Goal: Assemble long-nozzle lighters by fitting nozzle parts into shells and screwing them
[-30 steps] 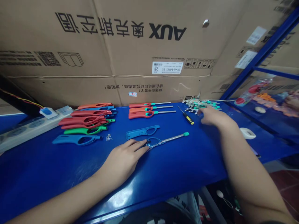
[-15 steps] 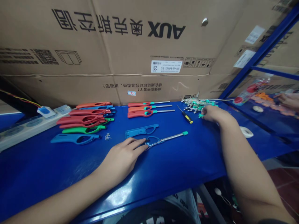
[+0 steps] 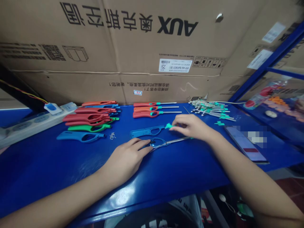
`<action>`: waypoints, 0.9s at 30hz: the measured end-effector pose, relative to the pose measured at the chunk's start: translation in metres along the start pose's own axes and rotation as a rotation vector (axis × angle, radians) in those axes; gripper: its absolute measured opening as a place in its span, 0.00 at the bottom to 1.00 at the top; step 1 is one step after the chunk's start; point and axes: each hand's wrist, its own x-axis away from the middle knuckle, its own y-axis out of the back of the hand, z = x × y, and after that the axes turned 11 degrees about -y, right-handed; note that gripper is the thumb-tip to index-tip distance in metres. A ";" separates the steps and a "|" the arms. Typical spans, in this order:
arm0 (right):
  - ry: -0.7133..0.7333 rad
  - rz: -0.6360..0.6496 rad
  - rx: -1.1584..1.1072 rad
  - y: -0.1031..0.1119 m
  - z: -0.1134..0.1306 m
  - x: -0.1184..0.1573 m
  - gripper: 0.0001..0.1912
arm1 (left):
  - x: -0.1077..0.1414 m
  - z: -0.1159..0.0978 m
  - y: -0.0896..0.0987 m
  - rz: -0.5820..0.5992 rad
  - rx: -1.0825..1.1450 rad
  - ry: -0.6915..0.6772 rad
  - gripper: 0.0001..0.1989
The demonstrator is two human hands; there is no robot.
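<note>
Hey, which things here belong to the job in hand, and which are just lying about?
Likely job:
green piece in right hand
blue handle touched by left hand
metal rod
loose rods
loose handles

Probably just lying about:
phone
bottle
power strip

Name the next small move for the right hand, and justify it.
Probably lower the right hand and try the green piece against the blue handle: the piece is pinched in its fingertips, the left hand rests on that handle, and the nearest red lighter shows green by its loop.
</note>
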 end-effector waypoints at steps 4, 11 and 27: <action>0.088 0.132 -0.142 -0.023 0.022 0.001 0.11 | -0.001 0.000 -0.001 -0.050 0.048 0.032 0.14; 0.104 0.207 -0.145 -0.027 0.026 0.004 0.10 | -0.002 -0.001 -0.001 -0.072 0.178 0.134 0.13; 0.123 0.194 -0.158 -0.039 0.031 0.005 0.08 | -0.003 0.001 -0.007 -0.087 0.417 0.260 0.13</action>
